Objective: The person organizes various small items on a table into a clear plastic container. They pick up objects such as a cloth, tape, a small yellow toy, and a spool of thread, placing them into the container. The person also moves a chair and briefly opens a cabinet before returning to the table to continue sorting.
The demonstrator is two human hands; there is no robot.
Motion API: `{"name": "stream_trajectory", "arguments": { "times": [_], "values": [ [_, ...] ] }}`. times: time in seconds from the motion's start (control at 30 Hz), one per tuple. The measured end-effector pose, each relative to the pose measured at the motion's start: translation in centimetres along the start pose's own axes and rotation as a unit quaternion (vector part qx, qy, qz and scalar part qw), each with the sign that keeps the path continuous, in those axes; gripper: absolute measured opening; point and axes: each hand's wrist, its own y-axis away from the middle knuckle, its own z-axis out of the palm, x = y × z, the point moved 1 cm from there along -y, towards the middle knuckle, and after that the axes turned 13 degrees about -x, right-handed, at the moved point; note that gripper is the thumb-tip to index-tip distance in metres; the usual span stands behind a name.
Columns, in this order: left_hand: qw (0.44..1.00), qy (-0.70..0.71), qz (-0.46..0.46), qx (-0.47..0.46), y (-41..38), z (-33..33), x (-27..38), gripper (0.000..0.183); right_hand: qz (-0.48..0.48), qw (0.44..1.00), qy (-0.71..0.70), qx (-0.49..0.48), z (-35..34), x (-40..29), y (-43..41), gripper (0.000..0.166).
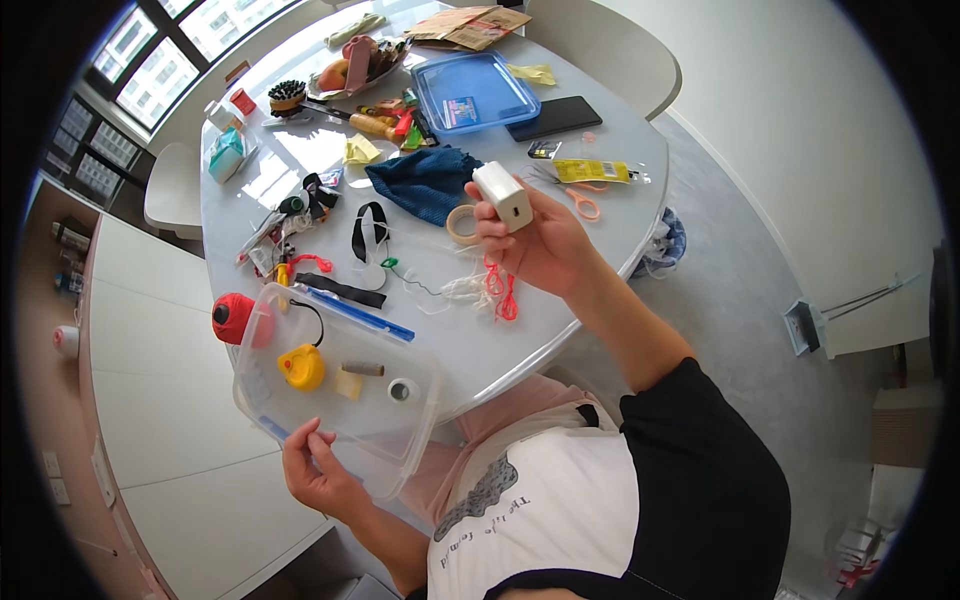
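Observation:
My right hand point(536, 240) holds up a white USB power adapter point(504, 196) over the right part of the table, its port side facing me. My left hand point(322, 472) is by the near rim of a clear plastic box point(431, 420), fingers bent and nothing visible in them; whether it touches the rim I cannot tell. Inside the box are a yellow tape measure point(302, 367) with a black strap, a grey thread spool point(363, 368), a yellowish piece point(348, 385) and a small white roll point(403, 390). Beneath my right hand lie a masking tape roll point(462, 225) and pinkish-red cord point(504, 292).
Across the white table point(442, 360) lie a blue cloth point(424, 184), a blue-rimmed lid point(476, 94), a black phone point(555, 118), orange scissors point(585, 201), a yellow packet point(592, 171), a brush point(286, 97) and tangled cords point(469, 289). A red ball-shaped object point(232, 318) sits beside the box.

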Motion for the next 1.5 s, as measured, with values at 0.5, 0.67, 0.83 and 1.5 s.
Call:
{"name": "stream_trajectory", "arguments": {
  "times": [0.5,0.67,0.83,1.5],
  "values": [
    [1.0,0.001,0.002,0.01,0.1,0.0,0.1,0.015,-0.111,0.938,0.304,0.127,-0.5,0.2,0.7,0.043],
    [1.0,-0.008,-0.001,0.003,0.0,0.1,0.2,0.015,-0.149,0.917,0.347,0.124,-0.6,-0.4,1.0,0.04],
    [1.0,-0.011,-0.002,0.008,0.2,-0.1,-0.1,0.016,-0.126,0.94,0.306,0.085,-0.5,-1.2,1.5,0.04],
    [1.0,-0.014,-0.001,0.001,0.1,0.0,0.1,0.016,-0.138,0.495,0.747,0.423,-1.8,-16.6,5.8,0.038]
  ]
}}
